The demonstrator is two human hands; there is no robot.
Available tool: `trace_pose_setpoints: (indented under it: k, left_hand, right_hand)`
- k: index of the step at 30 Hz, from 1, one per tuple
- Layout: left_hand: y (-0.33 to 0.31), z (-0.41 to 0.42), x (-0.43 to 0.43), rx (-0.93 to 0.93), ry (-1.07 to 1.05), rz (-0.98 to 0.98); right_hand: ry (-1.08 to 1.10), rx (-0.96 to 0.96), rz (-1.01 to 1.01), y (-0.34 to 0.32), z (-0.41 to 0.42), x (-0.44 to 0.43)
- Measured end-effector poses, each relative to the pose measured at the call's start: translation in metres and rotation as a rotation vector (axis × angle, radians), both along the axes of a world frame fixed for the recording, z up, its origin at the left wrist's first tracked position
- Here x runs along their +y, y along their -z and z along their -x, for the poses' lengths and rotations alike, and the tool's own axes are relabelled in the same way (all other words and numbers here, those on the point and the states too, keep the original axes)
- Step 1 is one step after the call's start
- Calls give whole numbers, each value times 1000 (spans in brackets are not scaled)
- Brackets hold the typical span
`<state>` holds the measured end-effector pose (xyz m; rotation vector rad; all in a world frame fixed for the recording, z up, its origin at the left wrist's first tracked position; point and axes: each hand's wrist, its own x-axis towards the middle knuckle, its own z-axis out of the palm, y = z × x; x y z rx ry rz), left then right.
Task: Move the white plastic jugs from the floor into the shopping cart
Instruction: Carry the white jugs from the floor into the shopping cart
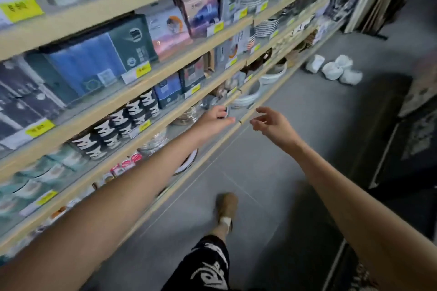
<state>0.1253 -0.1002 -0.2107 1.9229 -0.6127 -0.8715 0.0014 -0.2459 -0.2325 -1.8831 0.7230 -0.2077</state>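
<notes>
Several white plastic jugs point(333, 69) lie in a cluster on the grey floor far ahead, close to the base of the shelving. Both my arms stretch forward in the aisle. My left hand point(214, 118) is in front of the lower shelf edge, fingers loosely extended, holding nothing. My right hand point(272, 123) hovers beside it over the floor with fingers relaxed and slightly curled, empty. Both hands are well short of the jugs. No shopping cart shows in this view.
Long wooden shelving point(146, 92) with boxed goods, plates and bowls runs along the left. Dark rugs and stacked goods point(402, 139) line the right side. My leg and brown shoe point(227, 208) step on the grey tiled floor between them.
</notes>
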Motion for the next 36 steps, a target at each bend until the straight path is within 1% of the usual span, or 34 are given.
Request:
trace_pose_setpoints:
  k: [3,6,9,14,18,23,28,32,36]
  left_hand:
    - [3,-30,-79,5,37,41]
    - [2,-54,-160,24,98,25]
    - [-5,-73,-240,10,181,9]
    - [-15,-82,-361,-11,319,7]
    - [-11,-76,-456,0,385,28]
    - [2,-63,-591,-5,427,32]
    - [4,-46,-728,-12,446,-15]
    - [9,-43,-823,12,399,-38]
    - [15,-50,-894,50,338,-32]
  right_hand:
    - [28,26,46,1,-24,-65]
    - [33,80,77,-7,-48,-130]
    - [96,80,97,-16,-65,-196]
    - [252,85,84,-18,-59,-295]
    - [375,72,53,-11,-46,-381]
    - [411,86,63,4,-28,-510]
    - [415,104,40,5,-13,-652]
    - [385,119,9,7,-12,-755]
    - [375,107,-14,12,-18,-835]
